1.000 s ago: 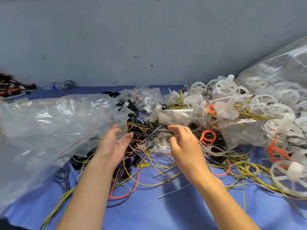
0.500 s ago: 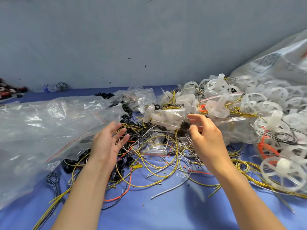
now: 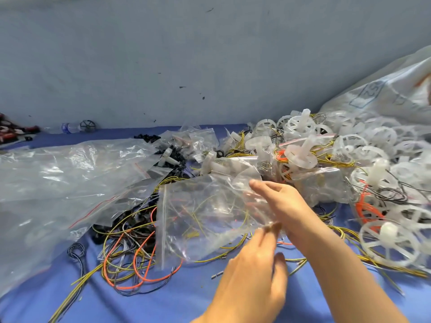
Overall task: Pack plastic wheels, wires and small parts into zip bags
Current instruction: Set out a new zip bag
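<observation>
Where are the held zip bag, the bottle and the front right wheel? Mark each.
zip bag (image 3: 205, 213): head view, on its clear middle panel.
bottle (image 3: 68, 127): head view, on its body.
wheel (image 3: 390, 231): head view, on its white hub.

Tabletop (image 3: 163, 299) is covered in plain blue. Wall (image 3: 210, 54) at top is seen as pale grey-blue w/ a few dark specks. Zip bag (image 3: 210, 217) at centre is transp., colourless. Big bags (image 3: 58, 183) at left are clear w/ thin red zip lines. Wheels (image 3: 389, 231) at right are shown in milky white. Wires (image 3: 130, 231) lower left are mixed: yellow, orange, black. Sack (image 3: 373, 94) upper right is white w/ blue print.
</observation>
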A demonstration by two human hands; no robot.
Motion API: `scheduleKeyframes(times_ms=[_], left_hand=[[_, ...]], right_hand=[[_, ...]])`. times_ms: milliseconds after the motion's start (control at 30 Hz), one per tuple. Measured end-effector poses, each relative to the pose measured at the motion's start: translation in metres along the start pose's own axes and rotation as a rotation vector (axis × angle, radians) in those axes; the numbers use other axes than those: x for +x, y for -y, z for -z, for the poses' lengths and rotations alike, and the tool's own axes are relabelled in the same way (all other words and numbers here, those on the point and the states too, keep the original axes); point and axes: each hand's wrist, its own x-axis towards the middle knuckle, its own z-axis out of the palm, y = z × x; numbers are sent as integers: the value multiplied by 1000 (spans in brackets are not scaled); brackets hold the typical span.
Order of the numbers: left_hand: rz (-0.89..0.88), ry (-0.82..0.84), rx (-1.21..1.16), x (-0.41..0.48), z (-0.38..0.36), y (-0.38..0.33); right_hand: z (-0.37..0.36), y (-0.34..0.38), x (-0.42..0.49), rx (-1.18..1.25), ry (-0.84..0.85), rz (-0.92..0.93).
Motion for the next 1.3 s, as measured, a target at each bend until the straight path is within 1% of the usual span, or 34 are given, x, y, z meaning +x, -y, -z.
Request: scheduleKeyframes(times_ms=[67,133,200,267,300,333,367,433,467,533,600,700,800,867,967,1133,1200,1300], left_hand=[[-20,51,45,-4,0,-7],[-64,53,79,-9,4,-9],[-121,-50,96,-11,13,-6],[-153,-247,135,-8,21,2],[-133,-320,164,-6,23,7],[-87,-337,195,-3,24,12],[-29,-307,232,-2,23,18],[90,-151,305,-3,17,33],[113,-88,363,-4,12,41],[101,7,444,-6,6,50],[64,54,441,-3,3,54],[29,49,437,-1,1,56],[42,46,446,-2,-4,56],[50,58,445,-2,-5,55],[46,75,442,-3,-4,53],[49,56,426,-4,-4,51],[49,52,429,-5,-5,51],[56,48,426,-6,-5,51]], right_hand=[[6,-7,2,-145,-75,23],[12,-13,3,-371,-130,31],[16,-14,0,-598,-233,53],[22,-14,-8,-692,-302,68],[27,-15,-14,-709,-311,68],[33,-18,-21,-721,-316,64],[39,-22,-29,-735,-326,60],[56,-29,-44,-780,-371,46],[65,-30,-50,-795,-402,41],[82,-31,-57,-765,-444,43],[95,-30,-58,-739,-457,47],[104,-36,-57,-751,-499,42],[101,-37,-56,-720,-507,39],[98,-33,-54,-739,-487,75],[96,-26,-51,-800,-535,132],[89,-20,-38,-877,-613,76],[85,-17,-32,-852,-617,54],[79,-16,-25,-795,-621,68]])
